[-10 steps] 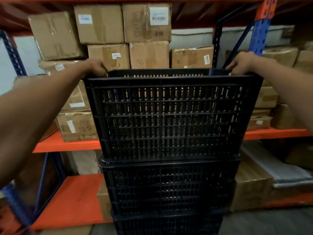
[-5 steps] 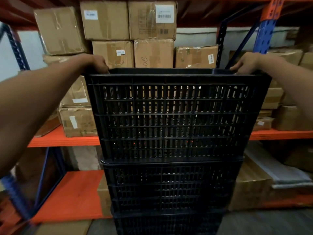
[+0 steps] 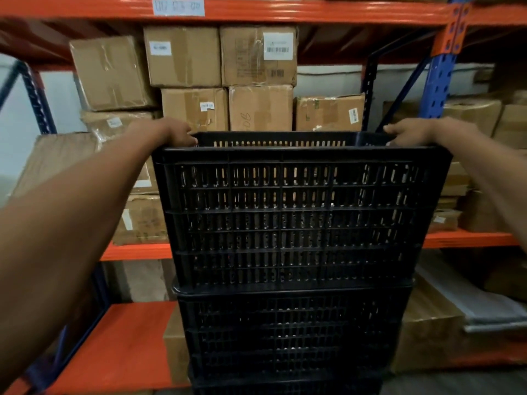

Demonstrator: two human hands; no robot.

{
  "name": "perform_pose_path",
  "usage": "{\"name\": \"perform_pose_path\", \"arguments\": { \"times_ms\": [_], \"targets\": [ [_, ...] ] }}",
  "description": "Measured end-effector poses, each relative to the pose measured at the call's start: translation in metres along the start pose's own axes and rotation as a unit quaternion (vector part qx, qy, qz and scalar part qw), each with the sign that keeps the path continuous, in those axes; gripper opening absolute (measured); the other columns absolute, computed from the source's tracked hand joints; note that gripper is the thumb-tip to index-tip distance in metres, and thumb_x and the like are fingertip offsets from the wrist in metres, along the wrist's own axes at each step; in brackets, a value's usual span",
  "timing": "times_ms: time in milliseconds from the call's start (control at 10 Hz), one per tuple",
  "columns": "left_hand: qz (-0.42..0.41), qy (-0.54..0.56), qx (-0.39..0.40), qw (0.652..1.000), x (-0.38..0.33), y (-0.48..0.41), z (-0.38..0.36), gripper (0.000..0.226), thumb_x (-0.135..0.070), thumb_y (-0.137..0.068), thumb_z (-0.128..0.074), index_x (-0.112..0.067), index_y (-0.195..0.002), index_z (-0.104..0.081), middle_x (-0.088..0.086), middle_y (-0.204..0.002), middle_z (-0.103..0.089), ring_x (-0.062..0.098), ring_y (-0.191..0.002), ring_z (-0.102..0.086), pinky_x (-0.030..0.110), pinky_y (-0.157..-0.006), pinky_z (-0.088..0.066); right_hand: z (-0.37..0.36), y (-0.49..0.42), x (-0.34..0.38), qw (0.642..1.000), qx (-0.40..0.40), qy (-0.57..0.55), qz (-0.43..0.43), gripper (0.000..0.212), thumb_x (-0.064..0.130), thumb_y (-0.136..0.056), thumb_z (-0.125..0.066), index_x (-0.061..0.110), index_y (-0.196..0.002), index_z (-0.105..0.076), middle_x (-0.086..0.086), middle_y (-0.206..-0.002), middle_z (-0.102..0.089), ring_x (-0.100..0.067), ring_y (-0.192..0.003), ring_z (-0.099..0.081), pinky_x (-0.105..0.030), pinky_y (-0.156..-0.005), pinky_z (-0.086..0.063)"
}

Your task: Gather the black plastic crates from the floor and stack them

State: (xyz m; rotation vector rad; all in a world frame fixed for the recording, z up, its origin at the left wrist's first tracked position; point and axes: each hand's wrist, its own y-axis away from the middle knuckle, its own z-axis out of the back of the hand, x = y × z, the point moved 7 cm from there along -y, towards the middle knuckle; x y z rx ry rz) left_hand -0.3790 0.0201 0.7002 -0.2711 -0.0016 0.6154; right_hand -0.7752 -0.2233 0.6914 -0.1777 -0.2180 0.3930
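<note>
Squarely on top of the pile sits the top crate [image 3: 288,220], a black slotted plastic box whose base meets the rim of the second crate [image 3: 291,332] all along the near edge; a third crate [image 3: 285,384] shows only as a dark band at the bottom of the view. It reads as seated, not hanging, since no gap shows between its base and the rim beneath. The left hand [image 3: 174,134] is closed over the far left corner of the rim, and the right hand [image 3: 407,134] rests on the far right corner, its fingers [image 3: 392,129] laid fairly flat along the edge, so I cannot tell how firmly that side is held. Taking a wide, light box by its two corners probably serves to keep it level and to nudge it square, so the rims lock and the column does not lean. The stack stands close in front of an orange and blue rack [image 3: 439,81] loaded with cardboard boxes [image 3: 182,55], presumably to keep it out of the walkway. My guess is that the step in hand is a last check of the seating before letting go. Whether more crates lie on the floor cannot be seen.
</note>
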Motion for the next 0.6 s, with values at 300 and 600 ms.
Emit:
{"name": "perform_pose_path", "arguments": {
  "times_ms": [300, 600],
  "targets": [
    [-0.001, 0.005, 0.052, 0.999, 0.002, -0.019, -0.012, 0.051, -0.038, -0.098, -0.046, -0.015, -0.144, -0.046, 0.015, -0.148, -0.046, 0.031, -0.139, -0.04, 0.041, -0.115, -0.027, -0.015, -0.007, -0.002, 0.993, 0.115, -0.029, 0.026, 0.05, 0.026, -0.093, -0.062, 0.015, -0.14, -0.048, -0.012, -0.142, -0.051, -0.029, -0.127, -0.052, -0.036, -0.104, -0.039],
    [-0.023, 0.063, -0.026, 0.997, 0.0, 0.001, 0.018, 0.043, -0.035, -0.097, -0.048, -0.007, -0.124, -0.065, 0.017, -0.124, -0.064, 0.032, -0.115, -0.057, 0.039, -0.099, -0.042, 0.015, 0.005, 0.01, 0.998, -0.032, 0.029, 0.034, 0.051, 0.042, -0.094, -0.056, 0.019, -0.14, -0.054, -0.009, -0.138, -0.058, -0.03, -0.127, -0.053, -0.037, -0.105, -0.039]
  ]
}}
